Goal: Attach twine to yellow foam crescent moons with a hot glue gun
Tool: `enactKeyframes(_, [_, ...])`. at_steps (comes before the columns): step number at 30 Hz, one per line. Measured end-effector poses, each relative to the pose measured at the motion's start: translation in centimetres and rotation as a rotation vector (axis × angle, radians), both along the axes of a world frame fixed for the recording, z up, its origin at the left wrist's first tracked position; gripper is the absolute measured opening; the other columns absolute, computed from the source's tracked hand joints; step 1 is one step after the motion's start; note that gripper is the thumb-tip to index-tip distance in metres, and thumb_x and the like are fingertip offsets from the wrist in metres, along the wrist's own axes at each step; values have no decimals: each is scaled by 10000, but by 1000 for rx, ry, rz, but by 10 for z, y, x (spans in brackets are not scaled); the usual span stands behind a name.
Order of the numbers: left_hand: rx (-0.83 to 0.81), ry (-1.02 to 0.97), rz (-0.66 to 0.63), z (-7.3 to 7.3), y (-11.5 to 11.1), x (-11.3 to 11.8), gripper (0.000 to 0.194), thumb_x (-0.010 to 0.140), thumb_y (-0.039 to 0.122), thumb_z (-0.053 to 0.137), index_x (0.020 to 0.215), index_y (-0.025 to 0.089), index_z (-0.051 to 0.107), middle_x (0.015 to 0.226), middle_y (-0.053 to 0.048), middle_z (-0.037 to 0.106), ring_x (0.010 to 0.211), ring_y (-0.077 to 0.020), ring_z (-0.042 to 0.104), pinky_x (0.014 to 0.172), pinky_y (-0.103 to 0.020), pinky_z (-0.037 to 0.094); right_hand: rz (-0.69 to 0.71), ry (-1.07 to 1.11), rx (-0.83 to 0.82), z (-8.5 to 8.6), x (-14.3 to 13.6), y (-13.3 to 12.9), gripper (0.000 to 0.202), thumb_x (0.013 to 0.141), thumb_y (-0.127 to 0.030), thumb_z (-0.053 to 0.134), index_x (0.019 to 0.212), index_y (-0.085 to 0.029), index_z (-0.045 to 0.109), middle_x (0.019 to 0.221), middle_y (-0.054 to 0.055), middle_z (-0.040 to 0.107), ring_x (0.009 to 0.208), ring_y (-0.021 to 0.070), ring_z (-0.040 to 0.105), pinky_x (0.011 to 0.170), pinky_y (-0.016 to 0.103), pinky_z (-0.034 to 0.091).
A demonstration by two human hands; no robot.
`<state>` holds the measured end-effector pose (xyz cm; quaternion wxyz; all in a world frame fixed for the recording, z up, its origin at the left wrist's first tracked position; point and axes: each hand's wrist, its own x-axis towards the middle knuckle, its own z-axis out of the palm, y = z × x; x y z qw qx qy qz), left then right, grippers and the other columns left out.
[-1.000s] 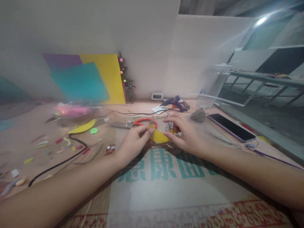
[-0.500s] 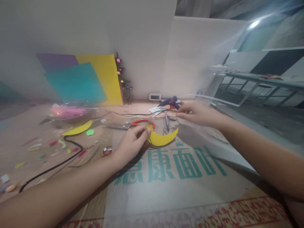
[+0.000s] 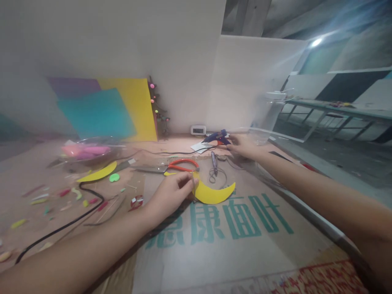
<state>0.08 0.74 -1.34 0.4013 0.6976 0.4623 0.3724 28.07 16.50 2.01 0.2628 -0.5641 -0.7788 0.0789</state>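
My left hand (image 3: 171, 194) pinches the left tip of a yellow crescent-shaped foam piece (image 3: 214, 194) that lies on a flattened cardboard sheet with green characters (image 3: 232, 241). My right hand (image 3: 241, 146) is stretched to the back of the table, its fingers touching the handle of a blue glue gun (image 3: 218, 136). Whether the fingers are closed round the gun is too blurred to tell. A thin wire is held with the crescent at my left fingertips.
Red-handled scissors (image 3: 177, 165) and a small pen-like tool (image 3: 213, 160) lie behind the crescent. A clear bowl with pink bits (image 3: 87, 151), foam scraps, a black cable (image 3: 76, 212) and another yellow crescent (image 3: 98, 173) sit at left. Coloured sheets (image 3: 101, 112) lean on the wall.
My right hand left the yellow crescent and reached back and right to the glue gun. My left hand stayed holding the crescent's tip.
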Motion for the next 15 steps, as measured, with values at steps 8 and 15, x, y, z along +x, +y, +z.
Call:
enactKeyframes(8, [19,40,1,1,0,-1,335,912,438,505,787,148,617,655,14,584,604,-125,531,551,-217,391,-117,-15,-138,5,-29,14,359,762,-344,688,1028,-104,667,846,111,729,732,223,653,662,285,481])
enactKeyframes(15, [-5,-2,1,-1,-1,-2,329,919,436,485,804,152,606,675,10,566,616,-127,517,541,-212,376,-172,48,-93,9,-29,13,324,818,-366,617,1016,-117,682,872,119,716,760,217,649,639,281,451])
